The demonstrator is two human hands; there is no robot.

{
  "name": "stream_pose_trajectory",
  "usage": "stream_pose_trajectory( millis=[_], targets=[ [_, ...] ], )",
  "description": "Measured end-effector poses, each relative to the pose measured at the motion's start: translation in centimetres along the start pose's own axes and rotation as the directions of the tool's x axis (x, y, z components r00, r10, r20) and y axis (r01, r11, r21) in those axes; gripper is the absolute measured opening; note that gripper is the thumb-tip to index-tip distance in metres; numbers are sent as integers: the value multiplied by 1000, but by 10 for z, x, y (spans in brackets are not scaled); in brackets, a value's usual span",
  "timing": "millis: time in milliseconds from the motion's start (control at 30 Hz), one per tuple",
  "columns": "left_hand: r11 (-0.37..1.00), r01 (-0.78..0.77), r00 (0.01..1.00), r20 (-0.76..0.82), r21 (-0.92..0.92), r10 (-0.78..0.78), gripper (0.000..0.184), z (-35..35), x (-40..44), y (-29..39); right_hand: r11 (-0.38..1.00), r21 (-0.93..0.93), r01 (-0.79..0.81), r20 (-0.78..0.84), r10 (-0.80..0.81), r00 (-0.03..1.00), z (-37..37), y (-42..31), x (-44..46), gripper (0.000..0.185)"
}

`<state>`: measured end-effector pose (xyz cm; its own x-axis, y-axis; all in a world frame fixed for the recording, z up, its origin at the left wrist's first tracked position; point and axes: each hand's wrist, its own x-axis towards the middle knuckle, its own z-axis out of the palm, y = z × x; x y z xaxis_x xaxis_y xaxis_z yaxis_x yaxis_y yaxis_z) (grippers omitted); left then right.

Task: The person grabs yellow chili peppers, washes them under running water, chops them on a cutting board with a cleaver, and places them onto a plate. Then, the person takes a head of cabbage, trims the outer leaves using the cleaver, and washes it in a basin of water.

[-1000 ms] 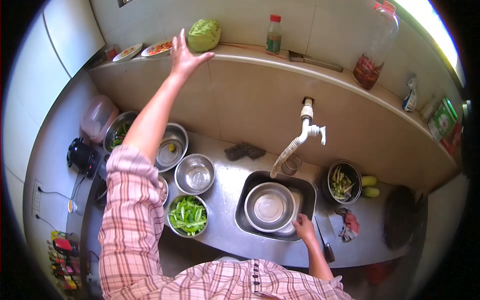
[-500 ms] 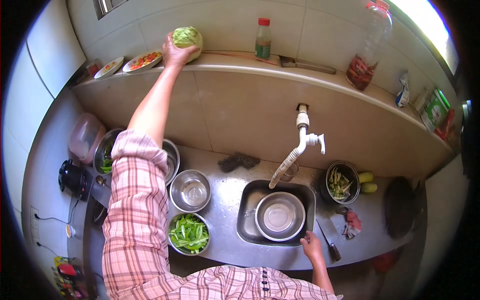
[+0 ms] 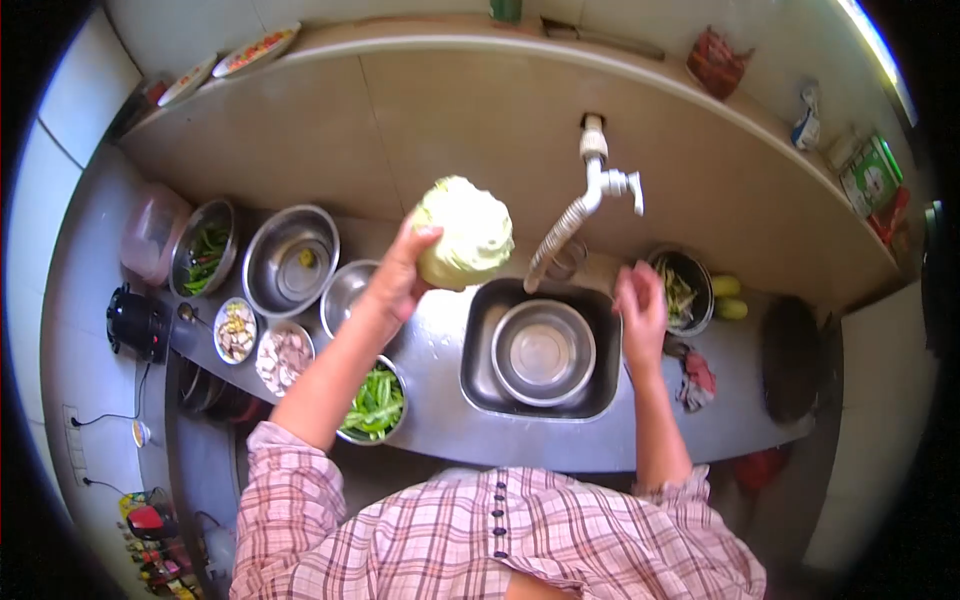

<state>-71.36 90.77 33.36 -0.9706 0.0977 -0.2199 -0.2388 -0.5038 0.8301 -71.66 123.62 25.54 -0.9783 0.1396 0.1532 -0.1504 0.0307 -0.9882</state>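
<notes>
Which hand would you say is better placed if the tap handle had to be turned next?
Probably the right hand: it appears empty and shows just below the tap handle, while the left hand is occupied holding the cabbage.

A loose pink-and-white plaid shirt (image 3: pixel 430 540) with darker lines is worn. Its sleeves are rolled up, and it is fastened with small dark buttons.

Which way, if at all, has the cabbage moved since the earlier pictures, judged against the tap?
Yes: the left hand now holds the cabbage off the ledge, lower and nearer the tap than before.
</notes>
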Motion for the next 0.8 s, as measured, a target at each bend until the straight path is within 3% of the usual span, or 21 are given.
stream_pose_trajectory(
  millis=[33,67,100,133,267,367,500,600,700,800],
  targets=[
    [999,48,998,-43,-4,-48,78,-5,-2,-34,986,-57,154,-33,-156,987,3,-10,22,41],
    [995,96,992,-83,-7,-96,79,-8,-3,-69,975,-103,196,-23,-199,980,8,-34,36,43],
    [996,79,990,-123,50,-73,80,-10,-2,-103,969,-167,181,-7,-185,983,12,-53,50,44],
    [982,159,968,-211,99,-135,80,-8,-6,-129,959,-229,168,10,-170,985,17,-68,63,46],
    [960,219,968,-165,173,-191,80,-11,-3,-199,969,-221,-106,294,170,941,32,-97,108,50],
    [970,129,981,-171,208,-94,82,-28,15,-248,922,-379,71,230,20,973,36,-90,114,45],
    [957,145,980,-167,253,-104,83,-20,24,-249,986,-150,70,246,-31,969,34,-84,116,38],
    [952,152,981,-155,265,-113,84,-25,34,-254,953,-219,210,367,-119,923,24,-76,125,35],
    [949,159,981,-154,273,-120,85,-25,40,-249,963,-207,172,468,-57,882,15,-79,129,31],
    [930,118,987,-142,347,-72,85,-29,49,-248,951,-195,240,477,-122,871,15,-72,131,28]
  ],
)
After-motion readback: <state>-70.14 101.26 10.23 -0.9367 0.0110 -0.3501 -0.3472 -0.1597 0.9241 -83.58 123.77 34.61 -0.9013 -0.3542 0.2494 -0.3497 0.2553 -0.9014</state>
